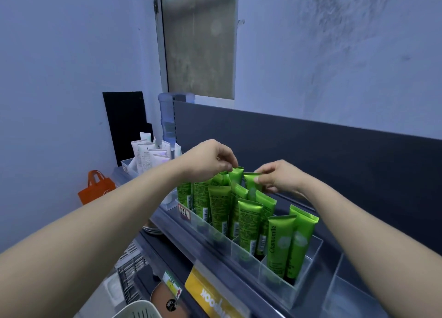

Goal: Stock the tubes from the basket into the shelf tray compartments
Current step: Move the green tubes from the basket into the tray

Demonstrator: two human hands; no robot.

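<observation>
Several green tubes (248,222) stand upright in a clear plastic shelf tray (308,270) with dividers, on a dark shelf. My left hand (210,161) pinches the crimped top of one green tube (235,175) at the back of the tray. My right hand (278,176) pinches the top of a neighbouring green tube (250,182) beside it. Both tubes stand among the others in the rear compartments. The rim of a pale basket (138,310) shows at the bottom edge, below the shelf.
A second clear tray with white tubes (147,157) stands further left on the shelf. Another clear tray (346,296) sits at the right. An orange bag (96,188) lies on the floor at left. A yellow shelf label (212,296) hangs on the shelf edge.
</observation>
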